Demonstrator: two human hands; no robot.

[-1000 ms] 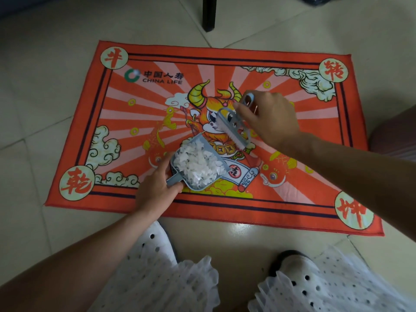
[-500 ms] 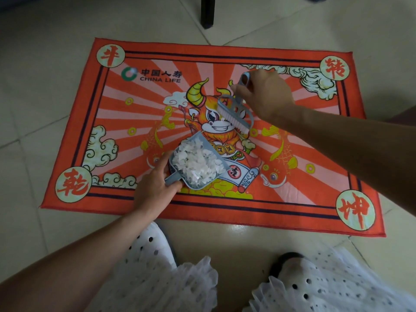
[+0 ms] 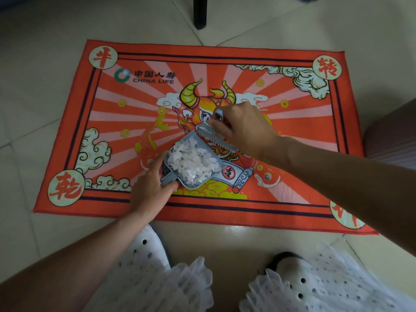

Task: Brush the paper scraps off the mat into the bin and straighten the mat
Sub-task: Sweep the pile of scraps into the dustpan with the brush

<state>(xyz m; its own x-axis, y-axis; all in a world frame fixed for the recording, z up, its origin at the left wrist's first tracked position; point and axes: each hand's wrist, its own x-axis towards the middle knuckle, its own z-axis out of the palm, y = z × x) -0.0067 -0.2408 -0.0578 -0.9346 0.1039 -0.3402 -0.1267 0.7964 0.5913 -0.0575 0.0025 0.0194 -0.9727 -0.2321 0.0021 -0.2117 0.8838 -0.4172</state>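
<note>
Pale floor tiles (image 3: 40,113) carry the red mat (image 3: 292,136), where my left hand (image 3: 150,188) grips the heaped dustpan (image 3: 191,163) mid-frame and my right hand (image 3: 245,127) clamps the brush (image 3: 213,135); tipping it could spill paper scraps (image 3: 193,158).

Mat (image 3: 292,136) lies open left and right of the dustpan (image 3: 191,163); a dark leg (image 3: 200,12) stands beyond its far edge.
</note>
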